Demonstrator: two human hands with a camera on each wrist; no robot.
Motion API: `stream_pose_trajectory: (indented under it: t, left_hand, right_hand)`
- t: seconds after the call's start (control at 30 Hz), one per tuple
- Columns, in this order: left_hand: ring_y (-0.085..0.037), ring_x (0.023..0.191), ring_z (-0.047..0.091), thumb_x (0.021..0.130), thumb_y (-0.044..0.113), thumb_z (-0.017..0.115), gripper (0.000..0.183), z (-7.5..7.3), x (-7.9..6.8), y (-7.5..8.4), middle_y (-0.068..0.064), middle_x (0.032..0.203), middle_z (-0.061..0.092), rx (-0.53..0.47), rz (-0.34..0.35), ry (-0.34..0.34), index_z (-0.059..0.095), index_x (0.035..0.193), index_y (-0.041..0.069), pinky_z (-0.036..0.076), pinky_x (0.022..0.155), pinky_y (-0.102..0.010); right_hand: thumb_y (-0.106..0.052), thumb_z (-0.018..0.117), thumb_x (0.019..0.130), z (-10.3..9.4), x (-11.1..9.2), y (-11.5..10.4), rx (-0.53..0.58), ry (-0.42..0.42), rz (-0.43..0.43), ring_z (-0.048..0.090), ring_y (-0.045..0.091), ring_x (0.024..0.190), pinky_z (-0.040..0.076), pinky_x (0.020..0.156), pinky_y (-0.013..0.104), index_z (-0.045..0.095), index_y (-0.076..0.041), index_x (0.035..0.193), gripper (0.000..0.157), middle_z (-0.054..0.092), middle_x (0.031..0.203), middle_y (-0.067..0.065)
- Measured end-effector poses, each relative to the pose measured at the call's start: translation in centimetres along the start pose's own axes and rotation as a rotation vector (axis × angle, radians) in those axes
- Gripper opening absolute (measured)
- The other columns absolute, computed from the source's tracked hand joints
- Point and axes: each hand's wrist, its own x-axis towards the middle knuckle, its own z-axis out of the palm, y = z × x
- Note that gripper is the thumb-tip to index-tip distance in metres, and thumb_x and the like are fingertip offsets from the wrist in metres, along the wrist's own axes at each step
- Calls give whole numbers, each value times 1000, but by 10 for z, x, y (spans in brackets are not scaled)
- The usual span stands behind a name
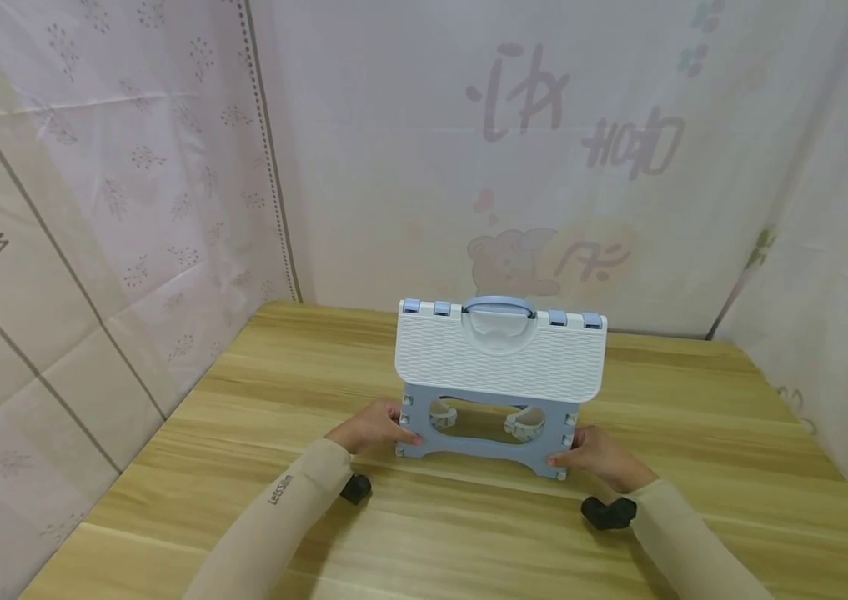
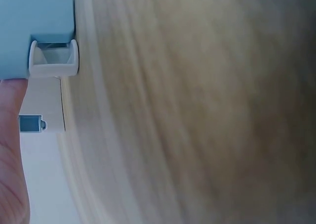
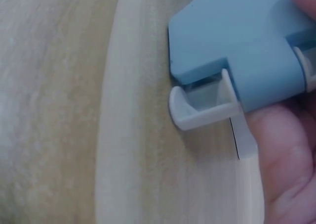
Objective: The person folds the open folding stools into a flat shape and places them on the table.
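Observation:
A folding step stool with a white textured top (image 1: 499,367) and a light blue leg panel (image 1: 484,448) stands partly unfolded on the table. Its top slopes toward me, and a blue carry handle (image 1: 500,302) shows along the upper edge. My left hand (image 1: 373,427) grips the left side of the leg panel, thumb on the front. On the opposite side, my right hand (image 1: 605,458) holds the panel the same way. Close up in the right wrist view, fingers (image 3: 284,150) lie against the blue leg (image 3: 232,41) beside a white hinge piece (image 3: 205,103). The fingers behind the panel are mostly hidden.
The stool is on a wood-grain table (image 1: 424,542). Printed fabric curtains (image 1: 363,150) hang behind it and along both sides. Dark wrist devices (image 1: 608,512) sit under both wrists, close to the tabletop.

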Motion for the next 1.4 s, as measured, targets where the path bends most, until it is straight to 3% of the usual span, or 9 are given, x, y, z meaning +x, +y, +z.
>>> stream_pose_trajectory:
  t: [0.5, 0.8, 0.93, 1.07, 1.27, 1.4]
  left_hand:
    - [-7, 72, 56, 78, 3, 78, 18, 1, -1, 1, -2, 82, 73, 30, -6, 29, 70, 91, -5, 45, 68, -23]
    - [-7, 76, 59, 80, 3, 76, 20, 0, 0, 1, -6, 89, 74, 9, 17, 1, 70, 97, -7, 47, 71, -23]
    - [-8, 79, 61, 81, 2, 75, 23, -4, -6, -1, -10, 94, 74, 7, 19, -11, 69, 100, -8, 48, 73, -24]
    - [-10, 82, 63, 81, 2, 75, 25, -9, -9, -3, -14, 98, 74, 17, 6, 0, 69, 103, -8, 49, 75, -25]
    - [-8, 78, 60, 81, 6, 77, 22, -6, -3, -3, -7, 91, 74, 34, -2, -2, 71, 98, -5, 47, 71, -23]
    - [-7, 74, 57, 80, 4, 77, 19, -3, 1, -1, -4, 85, 73, 30, -3, -11, 70, 95, -6, 45, 68, -23]
  right_hand:
    - [-8, 73, 85, 1, 1, 3, 23, 11, 5, 63, 5, 91, 51, 78, 24, 55, 24, 115, 47, 65, 113, 30]
    - [-8, 72, 86, 0, -1, 0, 20, 15, 19, 63, 7, 89, 52, 77, 25, 56, 23, 113, 44, 67, 109, 28]
    - [-9, 72, 86, 4, 2, -3, 19, 11, 34, 64, 9, 87, 51, 77, 26, 60, 20, 108, 39, 70, 103, 21]
    - [-11, 71, 87, 7, 7, -4, 30, -26, -1, 65, 13, 94, 51, 83, 28, 59, 20, 112, 41, 68, 108, 25]
    - [-8, 70, 88, 2, 4, -2, 38, -36, -13, 64, 22, 103, 51, 87, 34, 55, 22, 117, 45, 63, 116, 31]
    - [-10, 72, 87, -1, 1, -1, 19, -24, -2, 64, 24, 102, 51, 85, 31, 56, 22, 116, 46, 64, 114, 30]
